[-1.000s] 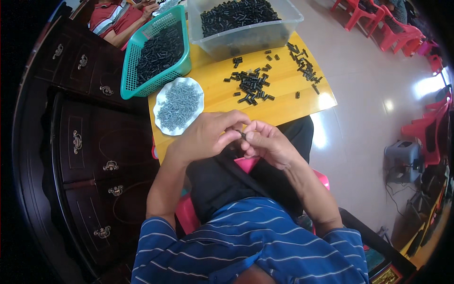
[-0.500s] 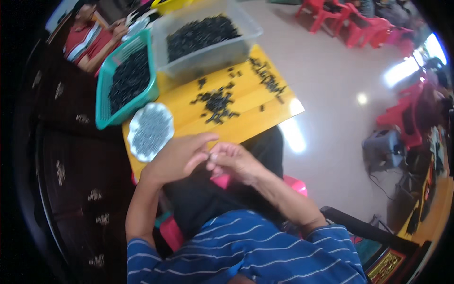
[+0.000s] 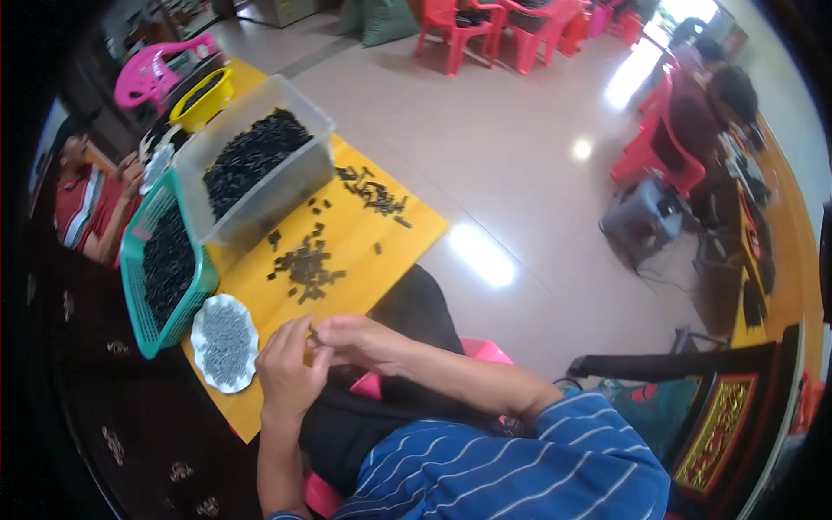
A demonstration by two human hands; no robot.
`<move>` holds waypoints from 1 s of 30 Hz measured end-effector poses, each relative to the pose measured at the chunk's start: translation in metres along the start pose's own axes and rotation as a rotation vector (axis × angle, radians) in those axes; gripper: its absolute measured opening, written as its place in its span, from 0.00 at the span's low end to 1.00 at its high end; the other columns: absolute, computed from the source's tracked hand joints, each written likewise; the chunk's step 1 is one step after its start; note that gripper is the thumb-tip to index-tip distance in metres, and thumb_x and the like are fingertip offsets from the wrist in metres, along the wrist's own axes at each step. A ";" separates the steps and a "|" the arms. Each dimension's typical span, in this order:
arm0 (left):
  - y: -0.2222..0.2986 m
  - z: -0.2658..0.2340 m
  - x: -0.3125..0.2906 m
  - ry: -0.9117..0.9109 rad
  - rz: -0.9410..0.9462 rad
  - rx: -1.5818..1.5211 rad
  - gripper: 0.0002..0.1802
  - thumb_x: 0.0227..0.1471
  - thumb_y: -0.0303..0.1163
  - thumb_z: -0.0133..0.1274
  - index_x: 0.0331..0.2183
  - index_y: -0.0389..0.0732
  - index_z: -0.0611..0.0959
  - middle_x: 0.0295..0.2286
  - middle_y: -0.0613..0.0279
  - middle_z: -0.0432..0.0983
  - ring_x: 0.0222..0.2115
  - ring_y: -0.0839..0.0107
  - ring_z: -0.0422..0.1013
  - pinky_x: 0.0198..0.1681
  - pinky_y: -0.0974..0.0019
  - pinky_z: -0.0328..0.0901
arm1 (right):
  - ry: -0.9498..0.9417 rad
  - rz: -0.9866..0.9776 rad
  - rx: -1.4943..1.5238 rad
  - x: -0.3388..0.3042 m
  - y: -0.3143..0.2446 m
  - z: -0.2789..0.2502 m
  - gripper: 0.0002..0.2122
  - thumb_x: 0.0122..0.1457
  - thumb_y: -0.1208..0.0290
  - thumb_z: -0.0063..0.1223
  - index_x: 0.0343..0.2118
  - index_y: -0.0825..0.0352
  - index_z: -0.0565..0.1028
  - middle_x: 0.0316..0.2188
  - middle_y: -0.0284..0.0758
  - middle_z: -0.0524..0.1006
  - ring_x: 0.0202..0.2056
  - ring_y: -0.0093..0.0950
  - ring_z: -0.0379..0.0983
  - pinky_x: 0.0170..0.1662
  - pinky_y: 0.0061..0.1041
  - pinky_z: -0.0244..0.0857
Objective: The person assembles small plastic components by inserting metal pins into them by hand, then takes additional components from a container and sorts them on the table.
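The right hand [image 3: 351,340] looks pinched on a tiny dark piece [image 3: 313,334] over the near edge of the yellow wooden table [image 3: 407,227]; the left hand [image 3: 290,368] curls beside it, its grip impossible to tell. By the near left corner sits a white scalloped plate [image 3: 198,351] of silvery bits [image 3: 225,347]. Mid-table lie loose black tubes [image 3: 308,267]; along the right edge, a dark strip of pieces [image 3: 377,198], perhaps done. Plenty seems left, heaped in the green plastic basket [image 3: 202,284] and clear plastic tub [image 3: 276,204].
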State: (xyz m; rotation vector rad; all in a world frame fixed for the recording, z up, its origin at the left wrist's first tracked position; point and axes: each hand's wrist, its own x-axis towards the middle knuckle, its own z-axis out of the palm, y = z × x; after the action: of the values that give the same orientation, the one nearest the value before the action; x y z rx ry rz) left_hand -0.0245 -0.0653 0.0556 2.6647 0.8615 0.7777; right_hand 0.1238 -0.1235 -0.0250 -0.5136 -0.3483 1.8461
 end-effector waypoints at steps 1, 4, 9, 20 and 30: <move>-0.003 0.002 0.000 -0.017 0.021 -0.020 0.23 0.37 0.27 0.65 0.41 0.37 0.81 0.36 0.51 0.80 0.37 0.51 0.77 0.40 0.55 0.71 | 0.024 -0.023 0.009 0.001 0.000 -0.001 0.08 0.64 0.62 0.57 0.41 0.58 0.75 0.39 0.25 0.79 0.41 0.16 0.74 0.47 0.20 0.68; -0.004 0.000 0.004 -0.010 0.036 0.010 0.18 0.37 0.24 0.63 0.37 0.37 0.81 0.33 0.53 0.79 0.34 0.52 0.76 0.36 0.56 0.70 | 0.057 0.003 -0.036 0.003 -0.001 0.002 0.09 0.62 0.60 0.59 0.37 0.58 0.75 0.35 0.24 0.78 0.34 0.14 0.72 0.38 0.15 0.65; -0.001 0.005 0.016 -0.017 0.175 0.022 0.13 0.36 0.23 0.62 0.30 0.39 0.79 0.25 0.58 0.75 0.26 0.55 0.74 0.29 0.57 0.67 | 0.019 -0.048 -0.072 0.000 0.001 -0.009 0.09 0.63 0.60 0.57 0.36 0.59 0.76 0.35 0.25 0.78 0.36 0.16 0.73 0.43 0.18 0.65; 0.001 0.003 0.010 -0.003 0.133 0.067 0.15 0.37 0.25 0.62 0.33 0.39 0.80 0.29 0.56 0.78 0.28 0.54 0.75 0.32 0.57 0.69 | 0.063 -0.090 -0.100 -0.001 0.003 0.005 0.06 0.60 0.66 0.58 0.32 0.62 0.78 0.29 0.26 0.78 0.27 0.14 0.71 0.31 0.13 0.63; -0.010 0.010 0.004 -0.109 0.158 0.048 0.15 0.44 0.26 0.60 0.38 0.37 0.79 0.33 0.52 0.78 0.32 0.51 0.76 0.35 0.55 0.70 | 0.108 -0.119 -0.122 0.000 0.002 0.003 0.07 0.62 0.67 0.57 0.32 0.65 0.78 0.28 0.28 0.79 0.27 0.15 0.71 0.31 0.15 0.63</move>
State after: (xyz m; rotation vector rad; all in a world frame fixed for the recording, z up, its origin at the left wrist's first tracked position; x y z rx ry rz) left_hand -0.0207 -0.0554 0.0456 2.8149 0.6570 0.6450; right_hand 0.1204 -0.1239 -0.0230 -0.6597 -0.4123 1.6821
